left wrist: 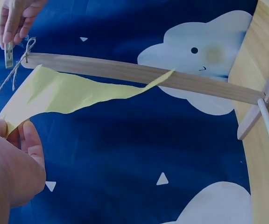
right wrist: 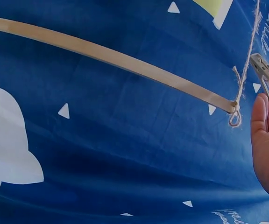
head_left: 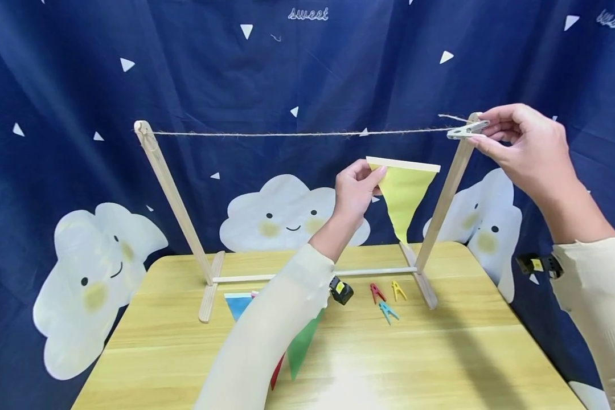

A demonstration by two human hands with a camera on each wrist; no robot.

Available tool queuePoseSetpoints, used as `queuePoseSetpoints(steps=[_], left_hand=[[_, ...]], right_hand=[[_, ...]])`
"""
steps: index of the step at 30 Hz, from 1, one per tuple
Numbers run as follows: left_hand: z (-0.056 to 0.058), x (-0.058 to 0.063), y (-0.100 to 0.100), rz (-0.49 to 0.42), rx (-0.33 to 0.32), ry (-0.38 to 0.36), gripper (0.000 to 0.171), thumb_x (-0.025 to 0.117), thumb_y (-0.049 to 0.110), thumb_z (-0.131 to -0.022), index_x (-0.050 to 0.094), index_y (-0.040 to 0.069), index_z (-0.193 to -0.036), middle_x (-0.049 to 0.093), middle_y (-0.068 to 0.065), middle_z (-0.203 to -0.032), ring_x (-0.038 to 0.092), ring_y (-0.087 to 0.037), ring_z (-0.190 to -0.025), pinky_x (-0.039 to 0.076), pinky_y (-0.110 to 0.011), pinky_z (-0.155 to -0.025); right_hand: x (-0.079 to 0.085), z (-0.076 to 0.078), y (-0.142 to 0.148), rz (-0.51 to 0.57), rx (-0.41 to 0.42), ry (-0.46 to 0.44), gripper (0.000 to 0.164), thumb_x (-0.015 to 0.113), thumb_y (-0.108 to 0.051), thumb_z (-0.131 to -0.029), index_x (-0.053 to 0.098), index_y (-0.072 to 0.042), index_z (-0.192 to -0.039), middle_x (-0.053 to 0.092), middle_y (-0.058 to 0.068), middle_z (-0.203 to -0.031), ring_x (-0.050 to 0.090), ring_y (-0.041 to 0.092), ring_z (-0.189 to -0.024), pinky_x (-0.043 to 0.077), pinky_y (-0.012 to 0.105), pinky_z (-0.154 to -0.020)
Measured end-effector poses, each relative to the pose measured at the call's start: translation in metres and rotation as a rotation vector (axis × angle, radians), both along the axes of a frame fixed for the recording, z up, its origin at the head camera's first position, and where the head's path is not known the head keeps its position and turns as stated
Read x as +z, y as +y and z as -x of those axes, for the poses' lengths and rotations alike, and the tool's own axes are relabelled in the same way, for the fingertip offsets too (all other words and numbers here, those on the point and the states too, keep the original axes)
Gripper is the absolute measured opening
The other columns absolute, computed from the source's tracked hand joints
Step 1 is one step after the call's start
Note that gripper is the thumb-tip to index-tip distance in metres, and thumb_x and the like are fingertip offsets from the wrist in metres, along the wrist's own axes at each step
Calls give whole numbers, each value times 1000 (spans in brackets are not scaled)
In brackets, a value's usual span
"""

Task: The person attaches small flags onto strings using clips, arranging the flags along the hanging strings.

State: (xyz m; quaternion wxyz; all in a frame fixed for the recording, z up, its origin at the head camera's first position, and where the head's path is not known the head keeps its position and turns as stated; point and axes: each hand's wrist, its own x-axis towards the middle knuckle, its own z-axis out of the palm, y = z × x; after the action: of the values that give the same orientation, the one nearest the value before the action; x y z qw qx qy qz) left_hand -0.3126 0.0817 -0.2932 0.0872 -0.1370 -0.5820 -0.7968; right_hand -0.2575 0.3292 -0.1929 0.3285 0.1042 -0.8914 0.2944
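My left hand pinches a yellow triangular pennant by the left part of its white top strip. The pennant hangs point down, below a twine line and apart from it. At the line's right end my right hand pinches a pale grey clothespin between thumb and fingers. In the right wrist view the clothespin lies beside the twine; whether it touches is hard to tell. The twine is tied between the left post and right post of a wooden stand.
Red, yellow and blue clothespins lie on the wooden table. Blue, green and red pennants lie partly behind my left sleeve. A white crossbar joins the stand's feet. Behind hangs a blue curtain.
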Motion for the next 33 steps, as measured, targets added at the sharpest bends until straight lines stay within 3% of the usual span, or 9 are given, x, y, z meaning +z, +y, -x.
queuePoseSetpoints(steps=[11,20,27,33], left_hand=[[5,10,16,-45,8,21,14,75,4,-93,74,-4,-105,68,1,-79,66,-10,-69,59,-26,-66],[12,19,26,-103,7,17,13,75,1,-92,72,-7,-102,65,3,-75,62,-7,-65,54,-19,-57],[15,25,35,-133,-3,7,9,75,1,-92,72,-5,-97,66,3,-75,63,-7,-65,55,-20,-58],[17,23,42,-159,-13,-7,9,74,1,-93,72,-6,-98,66,3,-75,64,-6,-65,57,-20,-59]], right_hand=[[26,8,-1,-18,-3,-39,46,76,-28,-94,66,-4,-132,55,-31,-89,54,-15,-78,40,-4,-77],[43,16,-2,-52,-27,-119,45,74,-31,-96,67,-5,-131,54,-20,-90,51,-2,-80,39,-1,-75],[50,19,0,-41,-10,-147,46,74,-34,-95,66,-5,-131,56,-20,-88,51,0,-81,40,1,-73],[51,23,2,-29,13,-139,40,77,-33,-93,70,-6,-122,58,-24,-84,53,0,-78,42,2,-69]])
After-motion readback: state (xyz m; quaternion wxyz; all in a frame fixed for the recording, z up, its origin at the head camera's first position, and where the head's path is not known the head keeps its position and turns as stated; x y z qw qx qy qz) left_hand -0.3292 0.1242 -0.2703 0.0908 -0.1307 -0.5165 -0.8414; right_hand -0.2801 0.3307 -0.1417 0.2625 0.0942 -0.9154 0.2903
